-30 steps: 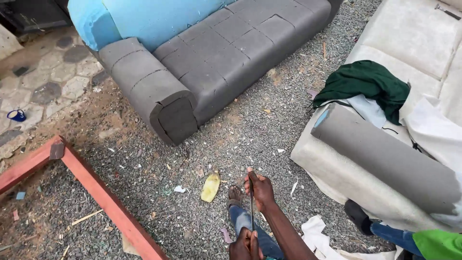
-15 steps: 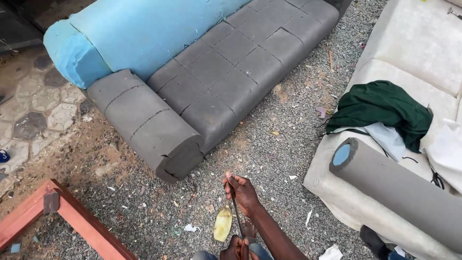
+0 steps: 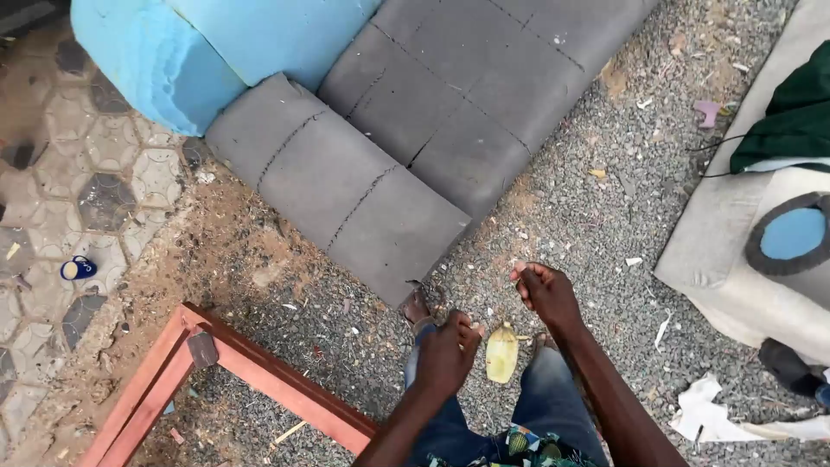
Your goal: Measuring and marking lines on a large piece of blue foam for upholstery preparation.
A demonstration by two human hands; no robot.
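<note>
Both hands hang over gravel ground [image 3: 605, 207], seen from above. The left hand [image 3: 447, 350] is curled into a loose fist, its fingers [image 3: 467, 327] folded in toward the palm; whether they pinch anything cannot be told from here. The right hand [image 3: 545, 290] sits a little higher and to the right, its fingers [image 3: 521, 275] bent and drawn together at the tips, again with nothing clearly visible between them (a thin thread or wire would be too fine to make out). The two hands are near each other but apart.

Just below and between them a yellow dried leaf [image 3: 501, 355] lies on the gravel, beside the person's blue jeans [image 3: 540, 411]. Just above the left hand stands the corner of a grey upholstered sofa arm [image 3: 346, 186], with blue foam [image 3: 173, 52] behind it. A red wooden frame [image 3: 251, 367] lies at lower left, well apart from the hands. At the right edge a grey-covered foam roll with a blue end [image 3: 794, 233] rests on a beige cushion [image 3: 718, 233].
</note>
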